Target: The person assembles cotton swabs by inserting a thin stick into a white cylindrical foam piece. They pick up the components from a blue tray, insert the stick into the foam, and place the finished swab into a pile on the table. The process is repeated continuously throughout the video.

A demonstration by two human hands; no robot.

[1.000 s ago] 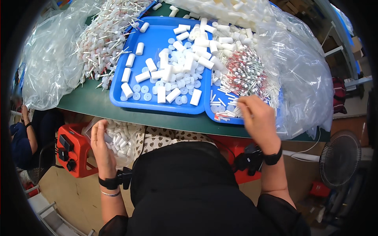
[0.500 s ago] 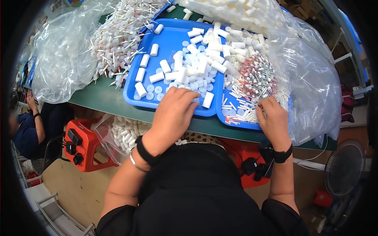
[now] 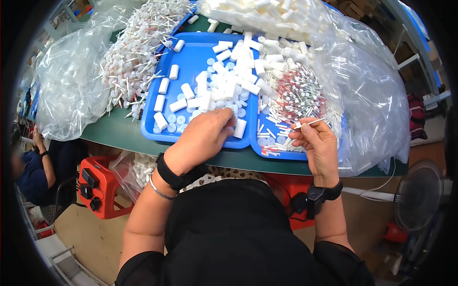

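Note:
My left hand reaches over the near edge of a blue tray, its fingertips bent together among translucent white discs and white cylinders. What those fingers hold, if anything, is hidden. Raised over the blue tray on the right, my right hand is turned partly palm up. Its thumb and fingers pinch a thin white stick, which lies nearly level. Just beyond are a heap of thin metal pins with red and white parts and scattered short white tubes.
A pile of disc-and-stick pieces lies at the left beside a clear plastic bag. Another bag covers the table's right side. Below are a red stool and a fan. A person sits far left.
My right hand has lifted off the small parts and turned, bringing up a white stick. My left hand stays low among the discs. The whole view has shifted slightly.

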